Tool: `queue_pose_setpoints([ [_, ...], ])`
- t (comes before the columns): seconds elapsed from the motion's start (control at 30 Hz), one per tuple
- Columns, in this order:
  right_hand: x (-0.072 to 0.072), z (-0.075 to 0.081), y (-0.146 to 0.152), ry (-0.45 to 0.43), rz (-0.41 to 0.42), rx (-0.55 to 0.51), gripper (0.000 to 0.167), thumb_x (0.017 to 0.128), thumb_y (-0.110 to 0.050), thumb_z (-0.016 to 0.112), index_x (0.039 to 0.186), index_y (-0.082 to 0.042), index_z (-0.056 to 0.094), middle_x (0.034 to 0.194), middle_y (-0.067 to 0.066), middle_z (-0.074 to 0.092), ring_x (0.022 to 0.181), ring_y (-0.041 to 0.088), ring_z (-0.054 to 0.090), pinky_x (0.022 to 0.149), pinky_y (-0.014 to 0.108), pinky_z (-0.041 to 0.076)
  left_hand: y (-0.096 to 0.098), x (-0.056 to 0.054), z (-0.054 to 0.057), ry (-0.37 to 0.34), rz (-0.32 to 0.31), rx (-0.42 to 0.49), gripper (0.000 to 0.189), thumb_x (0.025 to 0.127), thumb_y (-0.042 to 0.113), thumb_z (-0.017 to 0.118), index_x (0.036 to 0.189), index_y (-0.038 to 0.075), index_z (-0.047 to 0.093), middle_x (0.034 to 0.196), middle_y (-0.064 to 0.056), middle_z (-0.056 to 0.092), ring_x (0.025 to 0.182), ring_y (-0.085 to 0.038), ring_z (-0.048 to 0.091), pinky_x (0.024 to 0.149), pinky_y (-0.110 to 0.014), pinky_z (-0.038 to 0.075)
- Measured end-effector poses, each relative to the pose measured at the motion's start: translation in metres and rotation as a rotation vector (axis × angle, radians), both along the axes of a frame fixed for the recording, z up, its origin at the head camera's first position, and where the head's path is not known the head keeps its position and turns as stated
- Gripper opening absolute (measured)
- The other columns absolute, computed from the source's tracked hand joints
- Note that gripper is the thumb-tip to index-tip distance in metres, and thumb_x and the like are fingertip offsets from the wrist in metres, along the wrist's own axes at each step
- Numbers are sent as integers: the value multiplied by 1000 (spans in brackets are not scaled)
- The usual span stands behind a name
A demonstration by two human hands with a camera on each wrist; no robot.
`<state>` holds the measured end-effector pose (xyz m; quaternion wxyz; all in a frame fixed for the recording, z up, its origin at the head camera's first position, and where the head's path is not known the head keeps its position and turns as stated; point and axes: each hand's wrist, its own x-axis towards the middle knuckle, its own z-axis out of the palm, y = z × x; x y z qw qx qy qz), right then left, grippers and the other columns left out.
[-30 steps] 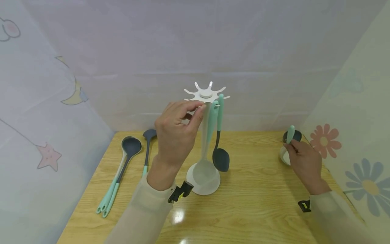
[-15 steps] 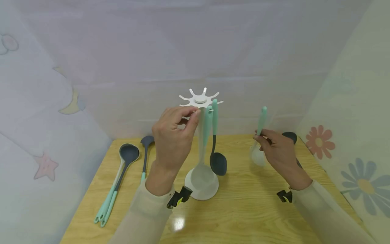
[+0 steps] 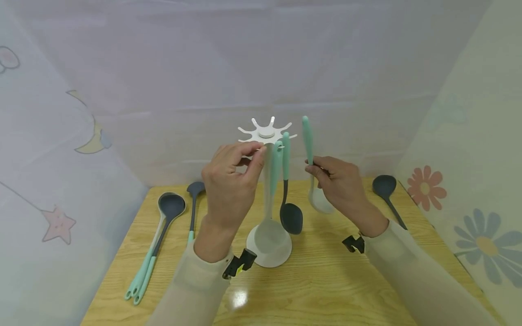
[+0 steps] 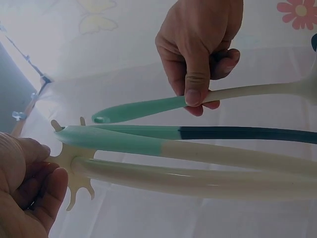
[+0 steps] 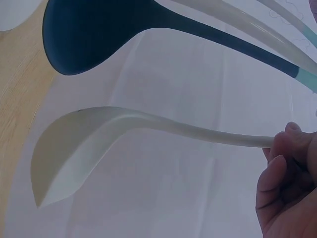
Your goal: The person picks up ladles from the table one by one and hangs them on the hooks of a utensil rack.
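Note:
A white utensil stand (image 3: 267, 131) with a star-shaped ring of hooks stands mid-table. My left hand (image 3: 230, 181) pinches the stand's near-left hook arm between thumb and fingers. From the hooks hang a white ladle (image 3: 270, 236) and a dark ladle (image 3: 291, 218), both with mint handles. Just right of them, my right hand (image 3: 342, 188) pinches another white ladle (image 5: 79, 148) where its mint handle meets the white shaft. Its handle points up, and its bowl hangs above the table, apart from the stand. In the left wrist view, the handle end lies close to the hanging handles.
On the table's left lie a dark ladle (image 3: 173, 206) over a white one, and a dark utensil (image 3: 196, 188) partly hidden by my left arm. Another dark ladle (image 3: 384, 185) lies at the back right. Fabric walls enclose the wooden table (image 3: 310, 290).
My right hand has lifted the white ladle off the right side and carried it leftward to beside the stand. My left hand keeps its hold on the hook arm.

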<state>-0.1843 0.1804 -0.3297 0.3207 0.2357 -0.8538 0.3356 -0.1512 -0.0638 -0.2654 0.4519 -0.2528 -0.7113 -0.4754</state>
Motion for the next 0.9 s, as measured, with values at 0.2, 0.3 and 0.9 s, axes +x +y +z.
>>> queue_pose_setpoints([
  [0.2, -5, 2, -9, -15, 6, -1, 12, 94, -3, 77, 104, -4, 82, 88, 8, 79, 54, 10, 61, 60, 15, 50, 0, 1, 1, 1, -4, 6, 10, 96, 11, 79, 97, 2, 82, 91, -7, 80, 82, -20, 70, 74, -25, 60],
  [0.3, -6, 2, -11, -6, 11, -3, 12, 92, -2, 79, 104, -1, 82, 88, 10, 79, 53, 11, 61, 60, 13, 49, 0, 1, 1, 1, -6, 6, 10, 96, 11, 79, 98, 2, 82, 91, -7, 80, 82, -20, 70, 74, -25, 60],
  [0.9, -9, 2, -24, -110, 22, 0, 18, 94, -10, 78, 111, -4, 82, 86, 7, 79, 53, 8, 59, 60, 26, 54, -1, -1, 0, 6, 12, -9, 11, 97, 11, 78, 98, 1, 82, 91, -7, 81, 80, -20, 72, 73, -27, 60],
])
